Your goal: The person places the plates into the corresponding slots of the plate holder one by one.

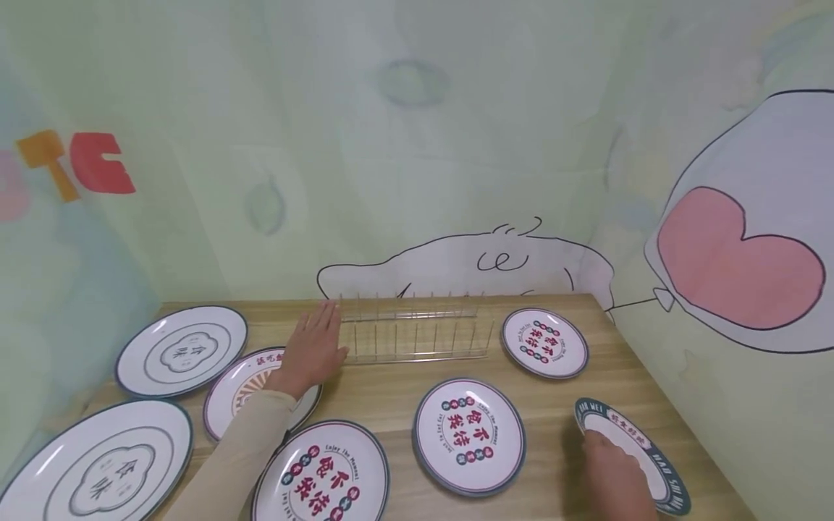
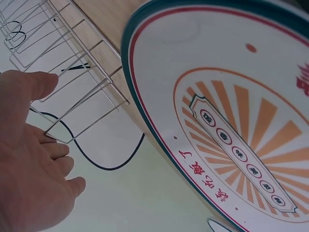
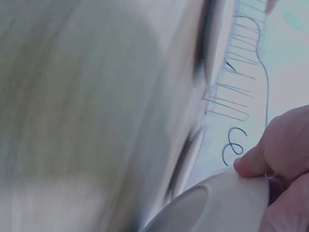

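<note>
A wire rack (image 1: 417,356) stands at the back of the wooden table. My left hand (image 1: 311,349) rests at the rack's left end; in the left wrist view that hand (image 2: 38,154) has its fingers against the end of the wire rack (image 2: 91,63), thumb apart. At the right, my right hand (image 1: 617,477) pinches the rim of a plate with a dark green lettered border (image 1: 658,467), which is tilted up. The right wrist view shows the thumb and fingers of the right hand (image 3: 285,169) on the edge of that plate (image 3: 227,203).
A small plate (image 1: 545,344) lies right of the rack, another plate (image 1: 469,436) front centre, and one (image 1: 322,477) nearer the front. Left are a sunburst plate (image 1: 218,405), partly under my left arm, and two large plates (image 1: 182,351). Printed cloth walls (image 1: 417,166) surround the table.
</note>
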Demonstrator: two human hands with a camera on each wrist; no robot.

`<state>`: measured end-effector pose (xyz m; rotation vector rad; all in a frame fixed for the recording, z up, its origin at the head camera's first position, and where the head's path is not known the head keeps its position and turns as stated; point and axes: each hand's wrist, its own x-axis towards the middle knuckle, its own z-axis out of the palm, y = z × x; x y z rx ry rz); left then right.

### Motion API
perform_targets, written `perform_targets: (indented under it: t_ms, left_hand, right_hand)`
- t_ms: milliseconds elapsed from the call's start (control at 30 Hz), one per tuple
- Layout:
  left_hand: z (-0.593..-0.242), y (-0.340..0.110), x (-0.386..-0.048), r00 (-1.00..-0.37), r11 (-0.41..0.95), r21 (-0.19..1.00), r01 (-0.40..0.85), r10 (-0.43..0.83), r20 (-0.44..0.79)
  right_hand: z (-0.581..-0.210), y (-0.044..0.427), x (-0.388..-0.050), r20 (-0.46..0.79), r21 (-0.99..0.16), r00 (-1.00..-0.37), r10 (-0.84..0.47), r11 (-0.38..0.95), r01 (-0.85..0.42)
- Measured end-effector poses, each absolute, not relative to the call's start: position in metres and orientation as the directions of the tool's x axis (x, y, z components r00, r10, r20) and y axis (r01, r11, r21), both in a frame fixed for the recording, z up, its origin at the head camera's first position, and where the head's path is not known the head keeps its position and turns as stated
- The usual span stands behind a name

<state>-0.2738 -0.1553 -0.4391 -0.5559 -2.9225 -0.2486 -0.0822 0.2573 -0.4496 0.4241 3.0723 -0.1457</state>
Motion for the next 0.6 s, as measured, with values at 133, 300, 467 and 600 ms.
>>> perform_targets:
  t_ms: [133,300,467,600]
  left_hand:
    - [-0.438,-0.156,-0.274,-0.919,0.915,0.138,0.378,0.354,0.175]
    - [-0.439,-0.157,-0.274,-0.92,0.918,0.134,0.374,0.35,0.174]
    - [-0.438,-0.156,-0.273,-0.921,0.919,0.134,0.372,0.347,0.178]
    - [-0.438,-0.155,-0.272,-0.924,0.92,0.136,0.367,0.343,0.17]
  right_hand:
    - [-0.442,0.256,-0.081,0.001,-0.141,-0.955,0.297,0.945,0.294]
    - [-0.431,0.256,-0.079,0.095,-0.209,-0.954,0.285,0.943,0.261]
    - [-0.426,0.261,-0.072,0.198,-0.326,-0.948,0.25,0.928,0.177]
    - [-0.423,0.265,-0.071,0.152,-0.423,-0.945,0.291,0.883,0.204]
